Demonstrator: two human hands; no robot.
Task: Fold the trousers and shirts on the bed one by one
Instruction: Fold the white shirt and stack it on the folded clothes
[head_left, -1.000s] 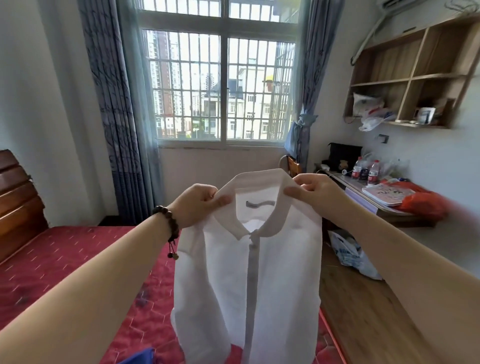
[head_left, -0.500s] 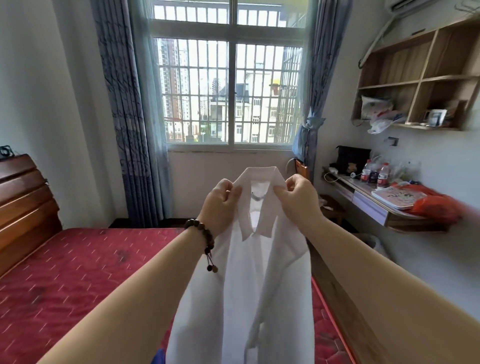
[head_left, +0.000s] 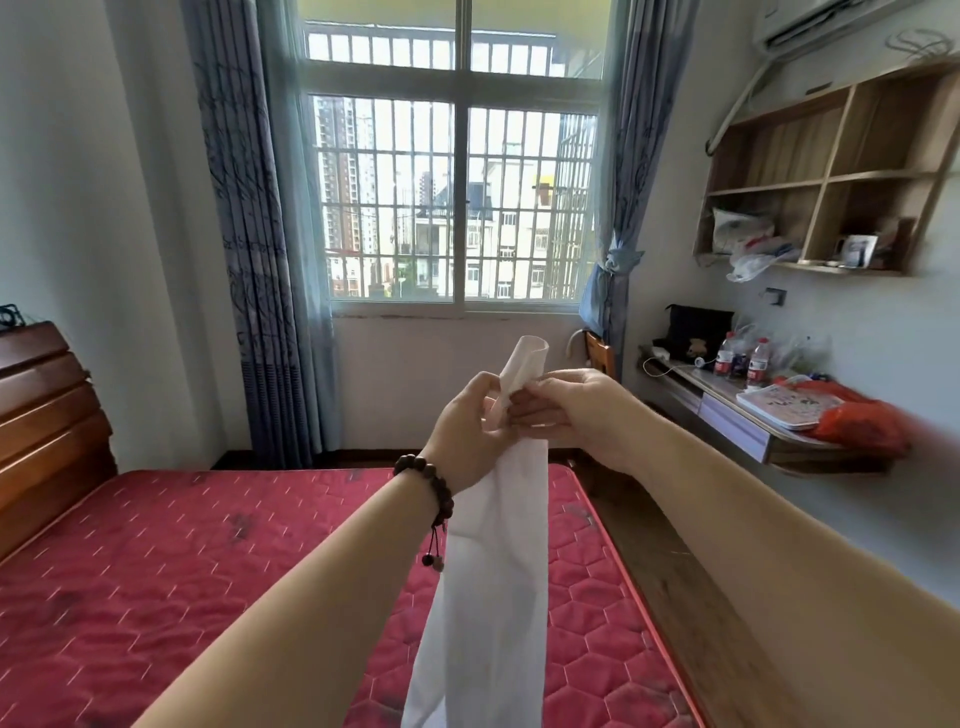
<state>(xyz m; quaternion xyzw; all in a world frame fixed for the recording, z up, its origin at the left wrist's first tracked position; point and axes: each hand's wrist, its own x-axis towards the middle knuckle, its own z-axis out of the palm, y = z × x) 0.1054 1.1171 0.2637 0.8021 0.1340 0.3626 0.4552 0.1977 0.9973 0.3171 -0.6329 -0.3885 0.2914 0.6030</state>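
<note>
I hold a white shirt (head_left: 493, 582) up in the air over the right side of the bed (head_left: 182, 561). It hangs folded lengthwise into a narrow strip, with its collar sticking up above my hands. My left hand (head_left: 467, 431), with a bead bracelet on the wrist, grips the shirt near the collar. Right beside it, my right hand (head_left: 576, 410) pinches the same spot from the other side. The two hands touch each other. The shirt's bottom runs out of view below.
The bed has a red quilted mattress and a wooden headboard (head_left: 47, 431) at the left. A barred window (head_left: 452, 197) with blue curtains is straight ahead. On the right stand a desk (head_left: 748, 426) with bottles and an orange bag, and a wall shelf (head_left: 831, 176).
My hands have come together, bringing the two shoulders of the shirt onto each other. The spread shirt front has closed into a narrow hanging strip. The view has tilted up.
</note>
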